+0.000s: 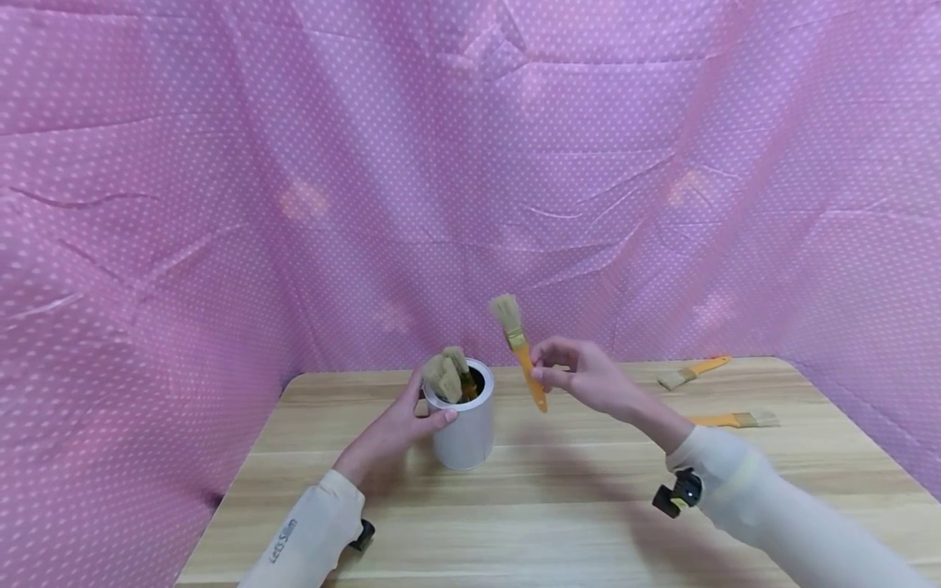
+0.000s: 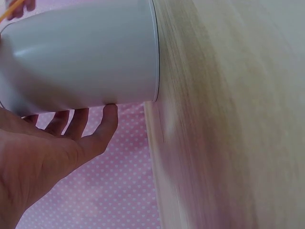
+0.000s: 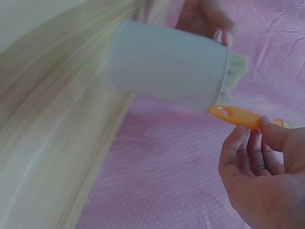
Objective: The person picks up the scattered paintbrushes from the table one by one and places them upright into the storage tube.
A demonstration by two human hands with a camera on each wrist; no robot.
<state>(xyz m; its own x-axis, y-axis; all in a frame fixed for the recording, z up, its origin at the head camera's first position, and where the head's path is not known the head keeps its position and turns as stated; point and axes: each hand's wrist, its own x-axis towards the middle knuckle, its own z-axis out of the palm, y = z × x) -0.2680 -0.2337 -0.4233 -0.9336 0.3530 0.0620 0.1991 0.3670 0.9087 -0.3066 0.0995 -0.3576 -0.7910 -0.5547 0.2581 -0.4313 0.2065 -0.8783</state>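
A white cylindrical can stands upright on the wooden table. Brushes are in it, their pale bristles sticking up over the rim; their handles are mostly hidden inside. My left hand holds the can at its left side near the top, thumb on the front by the rim. In my right hand, thumb and fingers pinch a paintbrush by its orange handle. This brush is in the air just right of the can, bristles up. The right wrist view shows its handle end close to the can's rim, from that angle.
Two more orange-handled paintbrushes lie on the right of the table: one brush near the back edge, another brush nearer, partly behind my right forearm. A pink dotted cloth hangs behind and at both sides.
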